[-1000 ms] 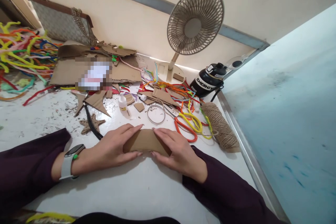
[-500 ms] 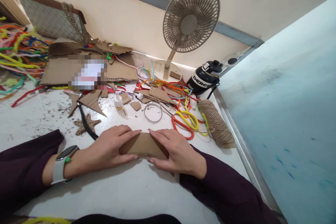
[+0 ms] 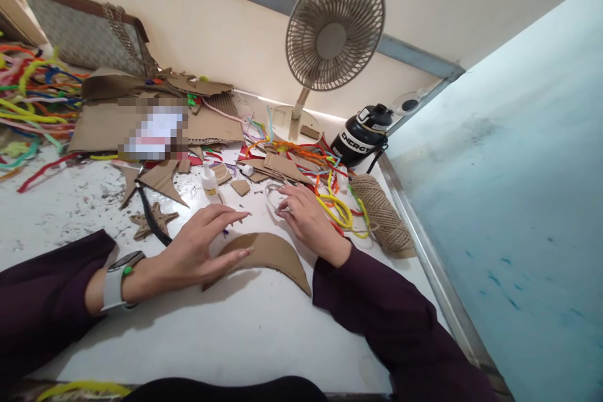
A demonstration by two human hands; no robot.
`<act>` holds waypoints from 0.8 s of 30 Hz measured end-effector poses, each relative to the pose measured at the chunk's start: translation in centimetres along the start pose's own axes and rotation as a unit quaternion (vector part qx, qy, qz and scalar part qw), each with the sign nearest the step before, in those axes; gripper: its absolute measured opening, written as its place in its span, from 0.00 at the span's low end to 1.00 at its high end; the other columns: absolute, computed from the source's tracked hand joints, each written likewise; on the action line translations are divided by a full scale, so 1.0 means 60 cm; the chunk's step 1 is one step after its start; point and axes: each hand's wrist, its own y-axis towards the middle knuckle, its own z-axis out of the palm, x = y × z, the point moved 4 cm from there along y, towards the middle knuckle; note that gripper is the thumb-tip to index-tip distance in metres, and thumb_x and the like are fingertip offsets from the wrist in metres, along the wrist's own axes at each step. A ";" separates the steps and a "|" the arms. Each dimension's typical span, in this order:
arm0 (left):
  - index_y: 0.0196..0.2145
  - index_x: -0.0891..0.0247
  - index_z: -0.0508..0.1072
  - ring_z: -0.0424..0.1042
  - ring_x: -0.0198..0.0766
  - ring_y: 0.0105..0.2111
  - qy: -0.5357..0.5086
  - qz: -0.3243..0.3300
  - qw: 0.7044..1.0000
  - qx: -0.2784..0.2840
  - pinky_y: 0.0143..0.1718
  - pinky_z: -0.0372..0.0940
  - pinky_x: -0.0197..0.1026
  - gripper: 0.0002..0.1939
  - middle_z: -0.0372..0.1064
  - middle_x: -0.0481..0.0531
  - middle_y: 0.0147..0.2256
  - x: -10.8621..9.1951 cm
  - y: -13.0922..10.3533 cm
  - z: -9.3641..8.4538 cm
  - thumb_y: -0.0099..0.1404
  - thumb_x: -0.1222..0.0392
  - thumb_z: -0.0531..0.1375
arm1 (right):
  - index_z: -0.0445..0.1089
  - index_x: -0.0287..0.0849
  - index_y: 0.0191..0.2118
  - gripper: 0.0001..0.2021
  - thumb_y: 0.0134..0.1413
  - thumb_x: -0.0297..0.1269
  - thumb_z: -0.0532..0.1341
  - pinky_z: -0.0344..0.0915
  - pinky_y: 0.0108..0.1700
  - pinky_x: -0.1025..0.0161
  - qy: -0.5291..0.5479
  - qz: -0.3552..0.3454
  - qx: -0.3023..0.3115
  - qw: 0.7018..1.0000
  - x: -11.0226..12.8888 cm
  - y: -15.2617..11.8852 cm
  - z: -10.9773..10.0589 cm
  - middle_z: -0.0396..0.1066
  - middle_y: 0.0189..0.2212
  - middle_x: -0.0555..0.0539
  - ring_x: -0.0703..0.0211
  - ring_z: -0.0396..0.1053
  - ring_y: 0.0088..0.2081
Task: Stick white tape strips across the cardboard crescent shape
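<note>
A brown cardboard crescent (image 3: 266, 250) lies on the white table in front of me, its two tips pointing toward me. My left hand (image 3: 202, 245) is open at its left part, thumb over the cardboard and fingers stretched out above it. Beyond the crescent, my right hand (image 3: 301, 213) pinches a thin metal ring (image 3: 268, 196) by its near right side; the fingers cover part of it. A small white glue bottle (image 3: 210, 181) stands uncapped left of the ring.
Scissors with red and yellow handles (image 3: 346, 217) and a twine roll (image 3: 382, 213) lie to the right. Behind are cardboard scraps (image 3: 282, 166), a fan (image 3: 332, 41) and a black bottle (image 3: 355, 141). A cardboard star (image 3: 153, 223), black-handled pliers (image 3: 153, 217) and pipe cleaners (image 3: 38, 94) are leftward.
My right hand has let go of the crescent and moved forward to the metal ring, which has shifted. My left hand has loosened, its fingers lifted off the cardboard.
</note>
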 end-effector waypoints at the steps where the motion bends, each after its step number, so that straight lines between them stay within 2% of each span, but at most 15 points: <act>1: 0.54 0.61 0.66 0.67 0.46 0.49 -0.018 -0.006 1.000 -0.002 0.50 0.65 0.47 0.21 0.67 0.59 0.47 0.000 0.002 -0.003 0.65 0.54 0.60 | 0.67 0.40 0.38 0.04 0.62 0.31 0.56 0.59 0.58 0.42 0.018 0.011 -0.015 1.000 0.004 0.000 -0.008 0.73 0.45 0.37 0.48 0.68 0.50; 4: 0.48 0.61 0.69 0.68 0.42 0.46 -0.053 -0.009 0.999 0.002 0.47 0.66 0.44 0.13 0.68 0.57 0.44 -0.002 0.010 -0.010 0.66 0.58 0.58 | 0.66 0.42 0.38 0.04 0.64 0.32 0.55 0.61 0.58 0.44 0.060 0.037 -0.046 0.996 0.026 0.002 -0.035 0.74 0.34 0.44 0.54 0.71 0.38; 6: 0.45 0.62 0.69 0.69 0.42 0.44 -0.053 -0.003 0.999 -0.014 0.45 0.66 0.43 0.10 0.69 0.56 0.42 -0.006 0.014 -0.017 0.66 0.59 0.58 | 0.66 0.42 0.37 0.04 0.64 0.32 0.55 0.63 0.56 0.47 0.075 0.040 -0.061 0.995 0.045 0.001 -0.050 0.73 0.30 0.46 0.56 0.70 0.35; 9: 0.39 0.62 0.69 0.69 0.41 0.40 -0.041 0.023 0.998 -0.029 0.41 0.65 0.42 0.06 0.69 0.54 0.37 -0.016 0.016 -0.028 0.65 0.59 0.60 | 0.67 0.41 0.37 0.04 0.63 0.33 0.55 0.67 0.48 0.54 0.089 0.026 -0.071 0.993 0.079 -0.003 -0.067 0.72 0.31 0.45 0.56 0.69 0.35; 12: 0.35 0.63 0.68 0.68 0.40 0.36 -0.031 0.051 0.998 -0.014 0.38 0.64 0.41 0.05 0.68 0.53 0.33 -0.029 0.015 -0.033 0.65 0.59 0.60 | 0.68 0.39 0.38 0.04 0.62 0.31 0.56 0.67 0.39 0.59 0.085 -0.006 -0.055 0.995 0.111 -0.008 -0.077 0.72 0.32 0.43 0.56 0.69 0.35; 17: 0.34 0.63 0.69 0.67 0.42 0.34 0.056 0.098 0.994 0.001 0.36 0.62 0.43 0.08 0.69 0.55 0.32 -0.052 0.005 -0.037 0.65 0.56 0.58 | 0.69 0.37 0.39 0.06 0.63 0.31 0.55 0.65 0.36 0.60 0.063 -0.068 -0.015 0.996 0.151 -0.010 -0.080 0.71 0.30 0.43 0.56 0.67 0.33; 20: 0.31 0.63 0.69 0.66 0.41 0.31 0.066 0.127 0.990 0.010 0.33 0.61 0.42 0.07 0.69 0.54 0.29 -0.065 -0.001 -0.039 0.65 0.58 0.56 | 0.69 0.38 0.40 0.05 0.63 0.29 0.55 0.65 0.36 0.61 0.064 -0.101 -0.033 0.992 0.167 -0.012 -0.085 0.72 0.30 0.44 0.58 0.67 0.33; 24: 0.32 0.63 0.70 0.65 0.41 0.30 0.044 0.137 0.989 0.017 0.32 0.61 0.43 0.07 0.69 0.55 0.29 -0.074 -0.004 -0.043 0.64 0.61 0.53 | 0.69 0.41 0.40 0.05 0.62 0.29 0.56 0.65 0.36 0.61 0.062 -0.110 -0.055 0.990 0.181 -0.016 -0.092 0.73 0.30 0.46 0.58 0.68 0.33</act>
